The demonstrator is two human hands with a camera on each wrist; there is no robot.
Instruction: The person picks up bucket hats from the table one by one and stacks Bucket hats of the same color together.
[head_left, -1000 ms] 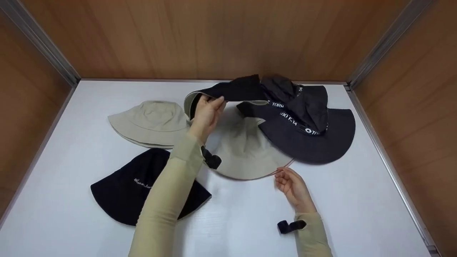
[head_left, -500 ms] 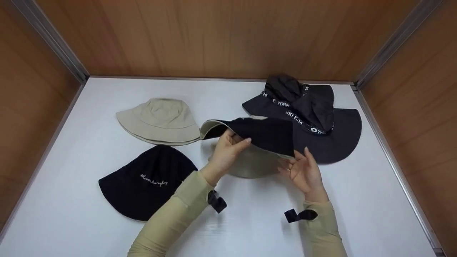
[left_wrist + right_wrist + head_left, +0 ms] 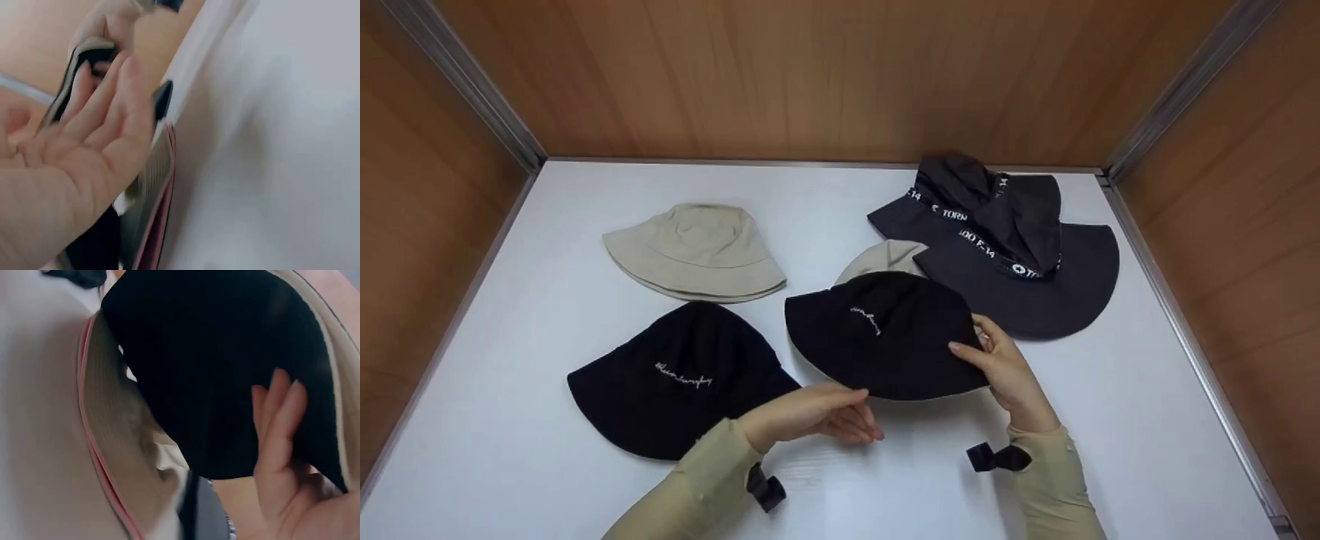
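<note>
A black bucket hat with white script (image 3: 900,345) is tilted above a beige hat (image 3: 885,259), covering most of it. My right hand (image 3: 1009,371) pinches its right brim, thumb on the outer face; in the right wrist view the fingers of that hand (image 3: 281,455) lie against the dark inside. Just below the hat's front brim is my left hand (image 3: 817,412), fingers loosely extended and holding nothing. In the left wrist view my left hand (image 3: 84,146) shows its palm beside the beige hat's pink-edged brim (image 3: 160,208).
Another black hat (image 3: 660,397) lies at the left front, partly behind the left forearm. Behind it is a beige hat (image 3: 697,247). Dark hats with white lettering (image 3: 1035,300) overlap at the back right. Wooden walls (image 3: 825,82) border the white table (image 3: 1110,450).
The black hat has come forward and down from the back and turned its lettered face up. My right hand has taken its right brim; my left hand has let go and moved toward the front.
</note>
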